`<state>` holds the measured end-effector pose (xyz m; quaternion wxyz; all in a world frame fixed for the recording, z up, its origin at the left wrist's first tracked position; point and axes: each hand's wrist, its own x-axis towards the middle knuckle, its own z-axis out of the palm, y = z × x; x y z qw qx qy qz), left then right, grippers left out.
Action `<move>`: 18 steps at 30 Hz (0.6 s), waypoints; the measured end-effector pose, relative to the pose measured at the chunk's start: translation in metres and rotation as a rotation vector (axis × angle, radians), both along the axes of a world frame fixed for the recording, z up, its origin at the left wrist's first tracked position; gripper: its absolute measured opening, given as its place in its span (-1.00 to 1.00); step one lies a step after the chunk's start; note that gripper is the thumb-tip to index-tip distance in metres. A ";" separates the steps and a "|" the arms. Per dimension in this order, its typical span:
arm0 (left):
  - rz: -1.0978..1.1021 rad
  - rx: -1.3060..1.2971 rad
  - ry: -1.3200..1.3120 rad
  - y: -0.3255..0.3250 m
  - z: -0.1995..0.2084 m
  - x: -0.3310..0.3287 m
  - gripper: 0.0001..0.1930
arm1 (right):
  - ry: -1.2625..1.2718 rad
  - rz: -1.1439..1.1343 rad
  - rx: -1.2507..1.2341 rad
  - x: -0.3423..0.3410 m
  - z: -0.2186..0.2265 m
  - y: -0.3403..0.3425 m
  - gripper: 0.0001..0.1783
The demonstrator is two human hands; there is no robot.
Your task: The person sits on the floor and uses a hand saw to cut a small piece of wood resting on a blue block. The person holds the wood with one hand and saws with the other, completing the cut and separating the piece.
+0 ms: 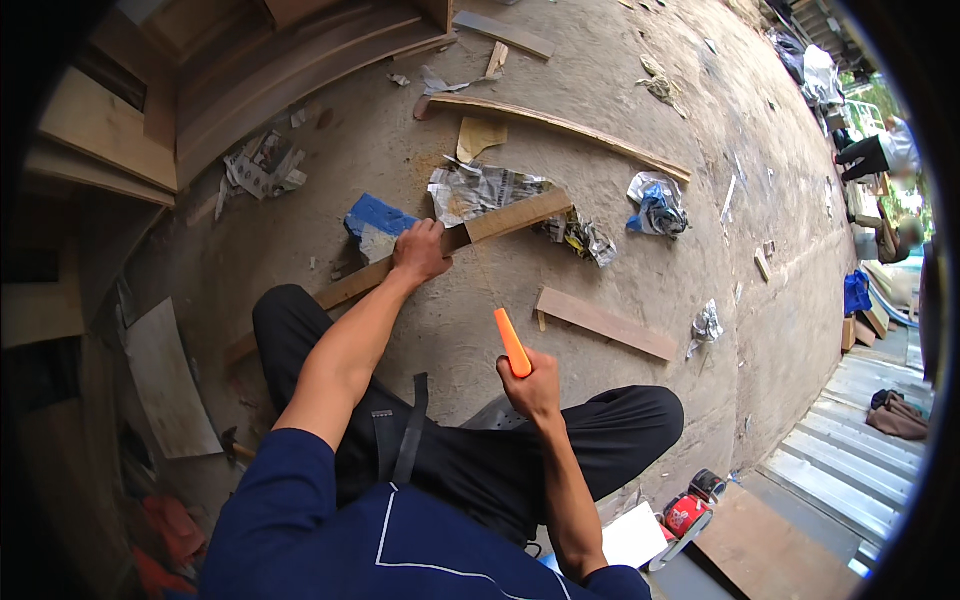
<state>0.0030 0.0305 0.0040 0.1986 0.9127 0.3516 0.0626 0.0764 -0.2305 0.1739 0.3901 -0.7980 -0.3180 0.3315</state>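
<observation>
My left hand (pixel 421 252) is wrapped over a long wooden board (pixel 518 214), gripping it from above. The board slants across the floor from beside my left knee. Just beyond that hand, a block with blue and whitish faces (pixel 378 222) lies against the board. My right hand (pixel 533 386) is closed round the orange handle of a handsaw (pixel 511 342) in front of my lap. Its blade, seen nearly edge-on, is only a faint thin line toward the board, near a dark-to-light boundary on the wood. Whether the blade touches there I cannot tell.
Crumpled newspaper (pixel 480 190) lies beneath the board's far end. A short plank (pixel 607 323) is to the right, a long strip (pixel 570 130) beyond. Wooden furniture (pixel 300 70) stands at upper left, a hammer (pixel 236 446) by my left side. Tape rolls (pixel 686 514) sit lower right; people are far right.
</observation>
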 end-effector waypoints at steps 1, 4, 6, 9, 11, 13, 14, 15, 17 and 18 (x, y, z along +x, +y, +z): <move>0.007 -0.010 0.008 -0.001 0.000 0.000 -0.46 | 0.020 -0.017 -0.017 -0.001 0.002 0.001 -0.83; 0.005 -0.021 0.003 -0.002 0.002 0.000 -0.47 | 0.013 -0.022 -0.052 -0.003 0.016 0.008 -0.82; 0.047 -0.027 -0.048 -0.004 0.005 0.002 -0.51 | 0.011 -0.023 -0.076 -0.003 0.023 0.014 -0.81; 0.068 -0.028 -0.102 -0.008 0.007 0.000 -0.56 | 0.028 -0.035 -0.111 -0.003 0.025 0.015 -0.79; 0.070 -0.019 -0.129 -0.010 0.006 0.001 -0.59 | 0.019 -0.027 -0.111 0.000 0.022 0.015 -0.78; 0.068 0.003 -0.152 -0.006 0.004 0.003 -0.60 | -0.020 -0.001 -0.135 0.006 0.018 0.032 -0.77; 0.064 0.006 -0.157 -0.003 0.004 0.002 -0.61 | -0.040 0.009 -0.142 0.009 0.016 0.042 -0.77; 0.058 0.010 -0.161 0.001 0.004 0.002 -0.61 | -0.021 -0.012 -0.097 0.009 0.019 0.049 -0.76; 0.054 -0.008 -0.147 -0.003 0.002 0.001 -0.61 | -0.049 -0.003 -0.124 0.016 0.013 0.057 -0.76; 0.057 -0.024 -0.126 -0.008 0.001 0.000 -0.62 | -0.063 0.000 -0.136 0.017 0.012 0.058 -0.76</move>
